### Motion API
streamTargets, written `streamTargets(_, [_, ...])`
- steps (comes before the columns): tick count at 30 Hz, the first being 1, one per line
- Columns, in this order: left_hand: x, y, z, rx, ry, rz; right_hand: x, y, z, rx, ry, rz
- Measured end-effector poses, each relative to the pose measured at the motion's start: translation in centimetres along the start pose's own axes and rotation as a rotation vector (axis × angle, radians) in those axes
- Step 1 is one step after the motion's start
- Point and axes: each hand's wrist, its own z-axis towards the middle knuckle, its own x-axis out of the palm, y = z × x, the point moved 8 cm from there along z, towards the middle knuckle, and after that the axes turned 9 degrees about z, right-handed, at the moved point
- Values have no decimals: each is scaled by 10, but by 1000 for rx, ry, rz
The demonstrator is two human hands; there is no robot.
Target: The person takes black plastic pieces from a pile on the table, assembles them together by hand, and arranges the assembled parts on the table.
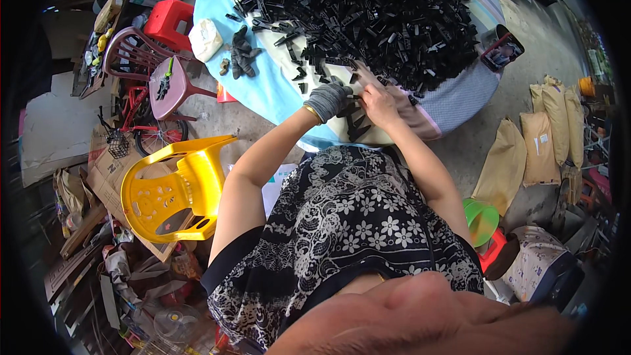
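Note:
A large heap of small black plastic pieces (361,20), slim and clip-like, covers the far part of the cloth-covered table. At the near edge my left hand (328,102), in a grey knitted glove, is closed with its fingertips at a black piece between the hands. My bare right hand (379,105) is bent beside it, thumb and fingers drawn together; what they grip is too small to make out. A few black pieces (357,130) lie just below the hands, by my lap. Loose ones are strewn from the heap toward my left hand.
Left on the table lie a dark grey glove (243,52) and a white bag (206,39). A phone (503,51) stands at the right edge. A yellow plastic chair (174,190) and a pink chair (172,89) stand left; brown sacks (540,148) stand right.

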Motion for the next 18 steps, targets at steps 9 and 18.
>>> streamTargets(9, [-13,-22,9,-7,104,222,-1,6,3,43,30,-22])
streamTargets(18, [19,-24,35,12,120,85,8,-8,2,175,35,30])
